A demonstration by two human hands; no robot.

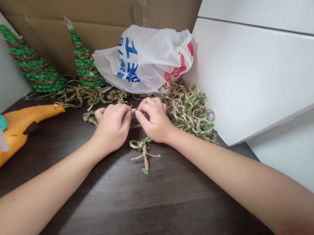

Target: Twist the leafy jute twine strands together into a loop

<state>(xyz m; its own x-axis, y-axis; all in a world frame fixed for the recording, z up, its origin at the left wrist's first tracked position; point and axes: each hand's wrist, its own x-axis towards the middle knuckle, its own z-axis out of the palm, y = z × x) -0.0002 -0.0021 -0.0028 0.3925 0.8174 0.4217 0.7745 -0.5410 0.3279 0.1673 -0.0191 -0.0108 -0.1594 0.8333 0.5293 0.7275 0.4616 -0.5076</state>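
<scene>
Both grips pinch one twine strand: left hand [113,127], right hand [154,121]. One finished bow [143,147] at 6 o'clock; twine heap [189,108] at 3 unused.

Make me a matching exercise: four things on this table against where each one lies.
Things:
1. glue gun
2. plastic bag
3. finished twine bow
4. heap of leafy twine

Places:
A. against the cardboard at the back
B. far left of the table
C. just right of the right hand
D. on the table below both hands

Pairs: 1-B, 2-A, 3-D, 4-C
</scene>
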